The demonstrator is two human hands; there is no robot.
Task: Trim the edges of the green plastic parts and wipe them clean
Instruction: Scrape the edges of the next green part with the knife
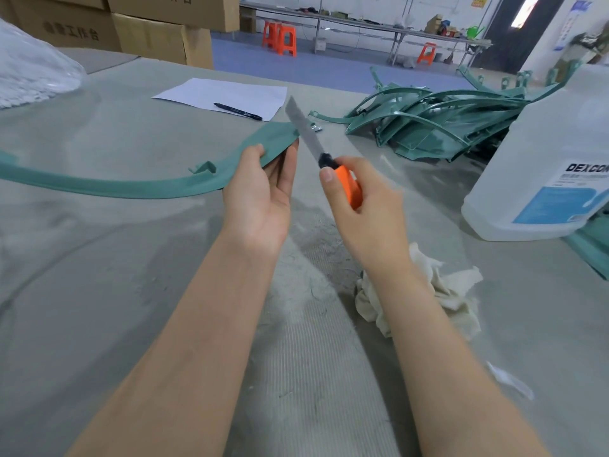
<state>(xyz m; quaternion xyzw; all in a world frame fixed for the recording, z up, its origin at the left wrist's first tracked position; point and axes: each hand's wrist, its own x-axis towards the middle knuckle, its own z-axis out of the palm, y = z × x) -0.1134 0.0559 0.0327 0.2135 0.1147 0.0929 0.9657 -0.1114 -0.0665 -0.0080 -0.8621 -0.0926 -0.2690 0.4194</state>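
A long curved green plastic part (138,184) arcs from the left edge to the table's middle. My left hand (262,192) grips its right end, thumb on top. My right hand (364,206) holds an orange utility knife (349,186); its long extended blade (303,130) points up and away, its edge against the tip of the green part. A crumpled off-white rag (451,291) lies on the table under my right forearm.
A pile of green plastic parts (438,123) lies at the back right. A large clear jug (543,166) with a blue label stands on the right. A sheet of paper (227,94) with a black pen (237,111) lies behind. Cardboard boxes (158,31) stand far left.
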